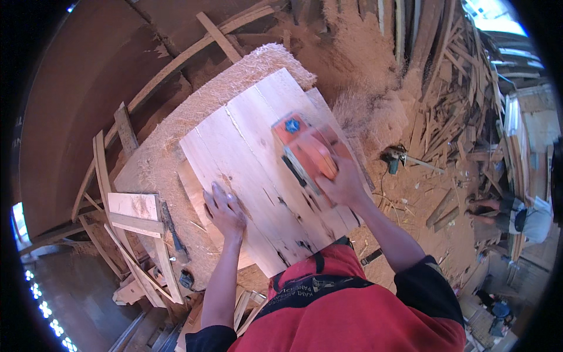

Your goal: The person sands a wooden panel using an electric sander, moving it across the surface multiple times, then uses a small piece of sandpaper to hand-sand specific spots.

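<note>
A pale panel of joined wooden boards (pixel 246 158) lies in front of my body, its near edge close to my red shirt. My right hand (pixel 343 185) is wrapped round the rear handle of an orange-red electric planer (pixel 311 152) with a blue knob. The planer rests on the panel's right part and looks slightly smeared by motion. Wood shavings spray out beyond its right side. My left hand (pixel 226 212) lies on the panel's left edge with its fingers spread. Dark cracks and knots mark the panel's near right part.
Shavings (pixel 258 61) cover the bench beneath the panel. Wood offcuts (pixel 136 205) and a long dark tool (pixel 174 232) lie at left. A green power tool (pixel 394 162) sits on the littered floor at right. Scrap wood (pixel 454 88) is heaped behind; another person (pixel 525 220) is at far right.
</note>
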{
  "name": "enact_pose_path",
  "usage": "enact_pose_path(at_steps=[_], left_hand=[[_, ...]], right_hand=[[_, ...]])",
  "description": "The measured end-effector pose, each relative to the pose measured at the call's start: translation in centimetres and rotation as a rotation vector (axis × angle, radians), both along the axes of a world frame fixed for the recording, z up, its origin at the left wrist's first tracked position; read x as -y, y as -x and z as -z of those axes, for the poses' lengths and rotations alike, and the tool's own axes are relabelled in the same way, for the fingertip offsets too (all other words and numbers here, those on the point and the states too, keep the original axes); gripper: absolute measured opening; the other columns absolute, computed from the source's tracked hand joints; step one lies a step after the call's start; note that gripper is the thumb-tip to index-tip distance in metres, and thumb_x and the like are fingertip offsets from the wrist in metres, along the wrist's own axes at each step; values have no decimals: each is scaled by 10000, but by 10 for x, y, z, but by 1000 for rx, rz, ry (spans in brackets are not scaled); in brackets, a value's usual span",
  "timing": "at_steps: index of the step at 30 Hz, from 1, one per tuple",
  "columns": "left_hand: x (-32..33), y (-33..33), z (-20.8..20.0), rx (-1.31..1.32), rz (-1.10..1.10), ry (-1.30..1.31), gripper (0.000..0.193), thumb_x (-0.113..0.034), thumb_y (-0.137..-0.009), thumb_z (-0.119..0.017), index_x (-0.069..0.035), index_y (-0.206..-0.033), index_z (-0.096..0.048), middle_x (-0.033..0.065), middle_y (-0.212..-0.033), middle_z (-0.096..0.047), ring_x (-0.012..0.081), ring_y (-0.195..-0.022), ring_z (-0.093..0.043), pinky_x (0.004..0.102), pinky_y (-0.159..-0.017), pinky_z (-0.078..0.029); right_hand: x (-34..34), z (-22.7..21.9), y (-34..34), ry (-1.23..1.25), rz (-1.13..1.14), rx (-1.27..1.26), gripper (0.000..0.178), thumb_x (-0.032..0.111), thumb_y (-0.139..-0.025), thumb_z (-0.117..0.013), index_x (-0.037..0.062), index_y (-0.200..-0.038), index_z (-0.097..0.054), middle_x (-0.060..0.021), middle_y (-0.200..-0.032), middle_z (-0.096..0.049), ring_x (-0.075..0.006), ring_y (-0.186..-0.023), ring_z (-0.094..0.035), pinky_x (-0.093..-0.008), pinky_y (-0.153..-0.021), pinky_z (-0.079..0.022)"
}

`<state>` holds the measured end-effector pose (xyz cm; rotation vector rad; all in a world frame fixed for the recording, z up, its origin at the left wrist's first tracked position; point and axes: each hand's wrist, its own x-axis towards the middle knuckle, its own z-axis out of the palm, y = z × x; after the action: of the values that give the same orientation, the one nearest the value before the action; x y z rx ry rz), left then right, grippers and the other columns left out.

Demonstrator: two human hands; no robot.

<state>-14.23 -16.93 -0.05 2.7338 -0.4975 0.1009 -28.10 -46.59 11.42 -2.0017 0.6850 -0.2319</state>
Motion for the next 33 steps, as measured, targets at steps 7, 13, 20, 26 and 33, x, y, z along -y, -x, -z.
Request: enact_pose_path(at_steps=[7, 13, 20, 26, 33], left_hand=[[-3, 1, -8, -30, 17, -12, 577, -324, -1035, -464, -7, -1518, -443, 309, -1545, -390, 432, -1442, -367, 541, -1198, -240], [1, -1, -5, -15, -18, 17, 587, -326, -1021, -482, -36, -1529, -438, 281, -1554, -397, 418, -1451, -362, 517, -1207, -234], [-2, 1, 3, -30, -27, 30, 589, -339, -1016, -483, -87, -1546, -423, 281, -1552, -390, 398, -1466, -345, 509, -1209, -237], [-8, -2, 8, 1, -40, 14, 592, -351, -1023, -470, -89, -1551, -412, 283, -1564, -365, 398, -1469, -338, 523, -1203, -240], [-10, -5, 11, 10, 8, -26, 597, -365, -1035, -457, -62, -1547, -412, 289, -1554, -375, 419, -1454, -353, 539, -1195, -247]], right_hand=[[36, 19, -196, 277, 52, 173, 358, 365, -820, -692, 43, -972, -733, -242, -859, -713, -411, -839, -714, -495, -749, -557], [70, 29, -269, 324, 24, 14, 458, 505, -903, -621, 83, -1029, -748, -234, -813, -727, -413, -842, -726, -499, -785, -567], [28, 10, 12, 263, -93, 188, 580, 278, -841, -680, 32, -1354, -566, -260, -1286, -601, -415, -1217, -587, -469, -1029, -465], [-36, 2, 308, -251, 102, -374, 767, 138, -805, -710, -21, -1489, -402, -221, -1249, -666, -254, -1040, -703, -368, -840, -556], [-33, -3, 230, -124, 190, -99, 172, 117, -820, -702, -29, -904, -665, -57, -696, -651, -108, -598, -634, -300, -542, -507]])
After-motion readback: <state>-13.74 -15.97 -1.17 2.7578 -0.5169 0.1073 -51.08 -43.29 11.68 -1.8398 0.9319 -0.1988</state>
